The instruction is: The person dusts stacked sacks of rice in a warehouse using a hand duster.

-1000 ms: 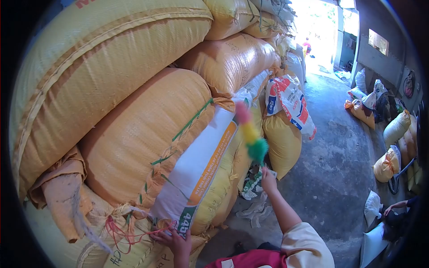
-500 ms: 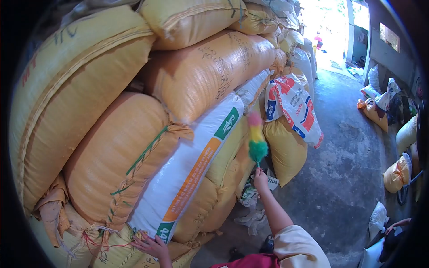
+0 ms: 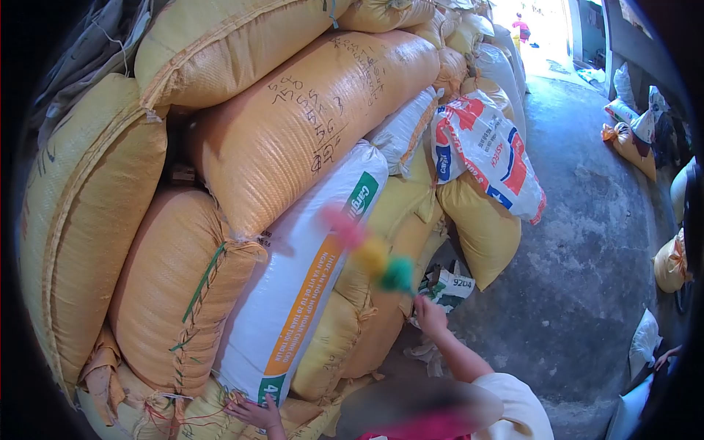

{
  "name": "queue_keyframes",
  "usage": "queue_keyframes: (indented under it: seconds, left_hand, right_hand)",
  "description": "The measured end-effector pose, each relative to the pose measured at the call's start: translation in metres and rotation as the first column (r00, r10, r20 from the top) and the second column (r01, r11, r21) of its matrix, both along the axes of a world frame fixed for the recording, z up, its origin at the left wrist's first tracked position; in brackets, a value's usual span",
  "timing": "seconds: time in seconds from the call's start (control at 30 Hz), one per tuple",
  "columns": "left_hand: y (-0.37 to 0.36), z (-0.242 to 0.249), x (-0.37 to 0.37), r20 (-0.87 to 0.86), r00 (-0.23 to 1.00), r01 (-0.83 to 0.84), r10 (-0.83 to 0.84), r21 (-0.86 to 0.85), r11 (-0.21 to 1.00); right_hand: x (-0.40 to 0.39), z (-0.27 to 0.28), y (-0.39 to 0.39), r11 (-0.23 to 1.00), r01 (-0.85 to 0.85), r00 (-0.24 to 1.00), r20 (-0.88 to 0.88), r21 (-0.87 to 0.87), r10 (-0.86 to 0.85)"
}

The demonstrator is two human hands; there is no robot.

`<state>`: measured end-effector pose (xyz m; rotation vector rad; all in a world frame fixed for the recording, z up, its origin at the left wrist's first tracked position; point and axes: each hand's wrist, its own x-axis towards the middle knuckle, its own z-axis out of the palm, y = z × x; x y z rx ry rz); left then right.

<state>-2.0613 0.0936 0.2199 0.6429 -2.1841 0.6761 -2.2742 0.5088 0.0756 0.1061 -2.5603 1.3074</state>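
Observation:
My right hand (image 3: pixel 431 315) is closed around the thin handle of a feather duster (image 3: pixel 396 274). The duster's pink, yellow and green head is smeared by motion and crosses in front of a white Cargill sack (image 3: pixel 308 293) with an orange stripe and green ends. My left hand (image 3: pixel 253 412) rests with spread fingers at the lower end of that sack, near loose red strings. Just left of the white sack lies a tied orange woven sack (image 3: pixel 172 286) with green cord along its seam.
Large yellow and orange sacks (image 3: pixel 315 125) are piled high on the left. A printed white bag (image 3: pixel 488 154) drapes over a yellow sack (image 3: pixel 480 227). More sacks (image 3: pixel 671 260) line the right wall beyond the concrete floor (image 3: pixel 572 242). A distant person (image 3: pixel 521 29) stands at the bright doorway.
The duster has swung left and down from nearly upright to lean over the white sack. My left hand stays at the sack's lower end. The view has shifted, and a blurred grey-pink shape appears below.

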Motion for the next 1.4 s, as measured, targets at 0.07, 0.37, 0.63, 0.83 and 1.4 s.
queue_keyframes:
  seconds: [0.07, 0.37, 0.63, 0.83, 1.4]
  left_hand:
    - [0.002, -0.004, 0.002, 0.014, 1.0, -0.015, 0.015, 0.014, 1.0]
    - [-0.004, -0.007, 0.003, 0.005, 1.0, -0.031, 0.031, 0.052, 0.998]
    - [-0.01, -0.011, 0.002, -0.023, 1.0, 0.021, -0.02, 0.039, 0.999]
    - [-0.009, -0.012, 0.002, -0.033, 0.999, -0.02, 0.021, 0.018, 1.0]
    - [-0.008, -0.01, -0.004, -0.046, 0.999, 0.021, -0.023, -0.039, 0.999]
  right_hand:
    - [-0.025, 0.002, -0.014, 0.757, 0.552, 0.831, 0.308, -0.349, -0.463]
    - [0.006, 0.028, -0.038, 0.974, -0.033, 0.999, -0.02, -0.226, 0.029]
    - [-0.03, 0.037, -0.032, 0.932, 0.135, 0.981, 0.176, -0.337, -0.078]
    - [-0.057, 0.017, -0.004, 0.959, 0.006, 0.996, 0.086, -0.283, 0.019]
    - [-0.065, 0.054, 0.037, 0.925, 0.307, 0.938, 0.239, -0.225, -0.253]
